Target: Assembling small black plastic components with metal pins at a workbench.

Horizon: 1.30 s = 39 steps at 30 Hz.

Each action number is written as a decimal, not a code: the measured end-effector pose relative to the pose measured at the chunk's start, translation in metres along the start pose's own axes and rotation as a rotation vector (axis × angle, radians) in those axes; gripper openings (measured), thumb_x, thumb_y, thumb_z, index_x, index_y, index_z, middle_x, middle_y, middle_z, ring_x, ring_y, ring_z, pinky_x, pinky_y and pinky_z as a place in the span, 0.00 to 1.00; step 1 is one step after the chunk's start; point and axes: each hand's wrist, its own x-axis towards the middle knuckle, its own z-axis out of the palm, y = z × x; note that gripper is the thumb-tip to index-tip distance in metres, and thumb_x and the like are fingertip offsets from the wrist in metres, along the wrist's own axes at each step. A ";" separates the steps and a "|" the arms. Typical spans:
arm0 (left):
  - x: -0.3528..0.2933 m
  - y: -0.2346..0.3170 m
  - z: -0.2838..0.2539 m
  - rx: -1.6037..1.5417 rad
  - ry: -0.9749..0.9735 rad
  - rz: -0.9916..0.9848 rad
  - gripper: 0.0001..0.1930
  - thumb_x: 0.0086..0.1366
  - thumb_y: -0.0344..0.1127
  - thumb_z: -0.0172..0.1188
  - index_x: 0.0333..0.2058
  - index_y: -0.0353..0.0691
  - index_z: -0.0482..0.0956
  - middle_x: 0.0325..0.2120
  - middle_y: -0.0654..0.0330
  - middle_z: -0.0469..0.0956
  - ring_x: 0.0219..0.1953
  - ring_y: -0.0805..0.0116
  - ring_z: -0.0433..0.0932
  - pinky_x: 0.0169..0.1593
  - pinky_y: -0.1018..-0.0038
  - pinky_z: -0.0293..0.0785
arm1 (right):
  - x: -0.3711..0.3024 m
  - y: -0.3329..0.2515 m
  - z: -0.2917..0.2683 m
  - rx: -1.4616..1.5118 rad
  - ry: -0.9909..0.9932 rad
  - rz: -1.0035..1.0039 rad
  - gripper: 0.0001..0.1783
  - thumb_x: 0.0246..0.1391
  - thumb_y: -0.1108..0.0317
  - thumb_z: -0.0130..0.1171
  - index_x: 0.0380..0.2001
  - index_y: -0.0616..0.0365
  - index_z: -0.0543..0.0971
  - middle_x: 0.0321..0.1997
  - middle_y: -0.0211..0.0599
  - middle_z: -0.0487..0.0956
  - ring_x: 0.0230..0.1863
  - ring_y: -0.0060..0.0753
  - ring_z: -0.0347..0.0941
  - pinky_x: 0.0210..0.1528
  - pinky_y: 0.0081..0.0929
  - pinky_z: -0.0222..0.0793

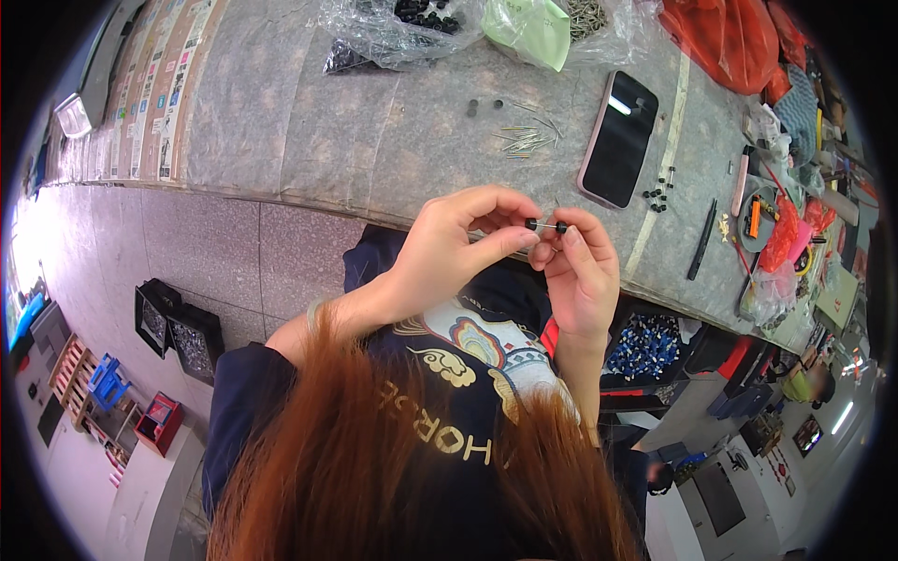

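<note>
Near the front edge of the table, my two hands meet over a thin metal pin (pixel 546 225) with a small black cap on each end. My left hand (pixel 458 238) pinches the left cap (pixel 530 223) between thumb and forefinger. The right cap (pixel 561 226) is gripped by the thumb and forefinger of my right hand (pixel 582 266). Beyond my hands, a loose pile of thin metal pins (pixel 526 142) lies on the grey table covering, close to two black caps (pixel 485 105). Several small black-capped pieces (pixel 659 194) sit together to the right.
A phone (pixel 619 140) lies right of the pins, with a black pen (pixel 702 241) farther right. Clear bags of black caps (pixel 426 21) and metal pins (pixel 587 17) stand at the back. A red bag (pixel 720 42) and clutter fill the right. Below the table is a bin of blue-white pieces (pixel 645 346).
</note>
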 end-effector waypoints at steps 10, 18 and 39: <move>-0.001 0.004 -0.001 -0.032 0.005 -0.030 0.11 0.54 0.24 0.54 0.38 0.31 0.71 0.32 0.60 0.73 0.34 0.77 0.71 0.39 0.82 0.68 | -0.008 -0.007 0.010 -0.027 -0.023 -0.056 0.11 0.50 0.75 0.48 0.38 0.66 0.70 0.28 0.38 0.73 0.27 0.25 0.68 0.31 0.19 0.64; -0.002 0.008 -0.002 -0.082 -0.015 -0.033 0.11 0.53 0.24 0.54 0.37 0.30 0.71 0.32 0.60 0.73 0.35 0.77 0.71 0.40 0.81 0.68 | -0.010 -0.008 0.016 -0.072 -0.024 -0.095 0.11 0.49 0.76 0.48 0.38 0.67 0.70 0.28 0.37 0.73 0.28 0.25 0.68 0.32 0.20 0.64; 0.011 -0.022 -0.002 0.728 0.163 0.479 0.07 0.48 0.26 0.57 0.29 0.35 0.74 0.24 0.60 0.73 0.25 0.73 0.72 0.28 0.79 0.68 | 0.015 0.015 0.008 -0.344 0.087 0.027 0.10 0.47 0.75 0.52 0.36 0.64 0.69 0.32 0.33 0.73 0.33 0.17 0.68 0.34 0.12 0.62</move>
